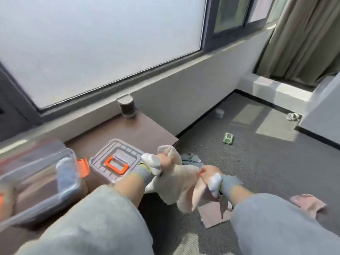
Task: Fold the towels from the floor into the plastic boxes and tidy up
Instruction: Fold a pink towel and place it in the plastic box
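Observation:
A cream towel (176,183) hangs between my two hands above the carpet, beside the low brown table (143,129). My left hand (164,161) grips its upper corner near the table's edge. My right hand (207,174) pinches another part of the towel lower and to the right. On the table stand an open clear plastic box (36,181) with an orange latch at the left, blurred, and a closed box lid (117,161) with an orange handle. More towels lie on the floor: a pink one (215,215) under my hands, another pink one (309,204) at right, a grey one (191,158) behind.
A small grey cylinder (127,107) stands at the table's back by the window sill. On the carpet lie a green toy-like object (229,138), a small pale item (219,113) by the wall and a white item (293,116). A curtain (301,37) hangs at the right.

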